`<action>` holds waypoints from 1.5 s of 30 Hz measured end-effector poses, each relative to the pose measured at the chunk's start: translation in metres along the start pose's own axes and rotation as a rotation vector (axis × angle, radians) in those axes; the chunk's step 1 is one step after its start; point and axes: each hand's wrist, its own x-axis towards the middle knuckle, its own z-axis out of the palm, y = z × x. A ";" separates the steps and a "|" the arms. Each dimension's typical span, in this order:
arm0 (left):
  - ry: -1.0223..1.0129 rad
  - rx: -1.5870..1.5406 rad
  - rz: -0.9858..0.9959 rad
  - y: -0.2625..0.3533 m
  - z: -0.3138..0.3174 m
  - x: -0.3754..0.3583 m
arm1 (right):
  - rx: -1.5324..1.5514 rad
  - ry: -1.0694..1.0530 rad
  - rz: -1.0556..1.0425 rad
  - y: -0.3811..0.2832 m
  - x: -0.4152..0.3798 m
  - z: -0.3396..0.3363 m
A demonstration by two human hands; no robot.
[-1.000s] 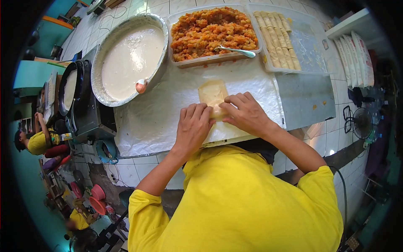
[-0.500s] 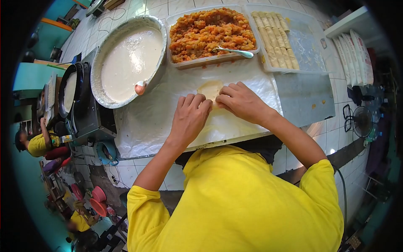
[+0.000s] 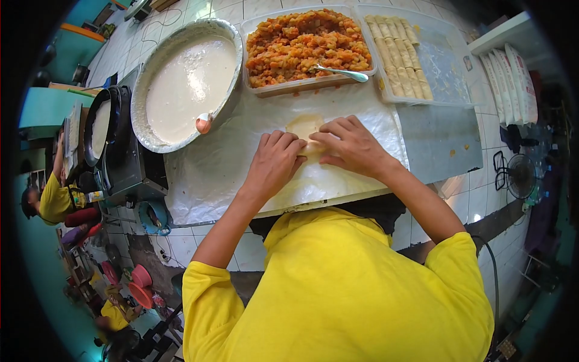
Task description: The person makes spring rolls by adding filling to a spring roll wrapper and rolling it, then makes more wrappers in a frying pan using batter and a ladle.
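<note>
A thin pale wrapper point(image 3: 306, 123) lies on the plastic-covered worktop point(image 3: 211, 181), its near part folded into a small roll between my hands. My left hand point(image 3: 274, 160) is closed, with bent fingers on the left end of the roll. On the right end, my right hand point(image 3: 351, 146) grips with its fingertips, its thumb held a little lower. Any filling inside the roll is hidden. Beyond my hands stands a plastic tub of diced orange filling point(image 3: 307, 48) with a spoon point(image 3: 342, 73) in it. Finished rolls point(image 3: 398, 57) lie in rows in another clear container point(image 3: 434, 102).
A large basin point(image 3: 140, 114) of pale batter with a ladle point(image 3: 204, 123) stands left. Past it are a stove point(image 3: 142, 172) and a black pan point(image 3: 90, 130). White packets point(image 3: 509, 84) and a fan point(image 3: 520, 175) are right. Co-workers point(image 3: 57, 199) in yellow are at the far left.
My hands have shifted slightly, with the right fingers now reaching over the roll and the thumb apart below. More of the wrapper's far part shows. A co-worker's arm has moved up.
</note>
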 end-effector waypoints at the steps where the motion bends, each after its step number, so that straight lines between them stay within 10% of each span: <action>1: 0.000 -0.002 0.000 -0.001 -0.001 -0.001 | 0.040 -0.019 0.052 0.003 -0.003 -0.005; 9: 0.319 0.059 -0.086 0.003 0.019 -0.015 | 0.158 -0.018 0.124 0.021 -0.008 0.000; 31: -0.057 -0.109 -0.050 -0.023 -0.023 0.020 | 0.353 0.051 0.306 0.029 -0.002 0.005; 45: 0.280 0.049 -0.255 -0.003 0.015 -0.001 | 0.406 0.111 0.375 0.021 0.003 0.004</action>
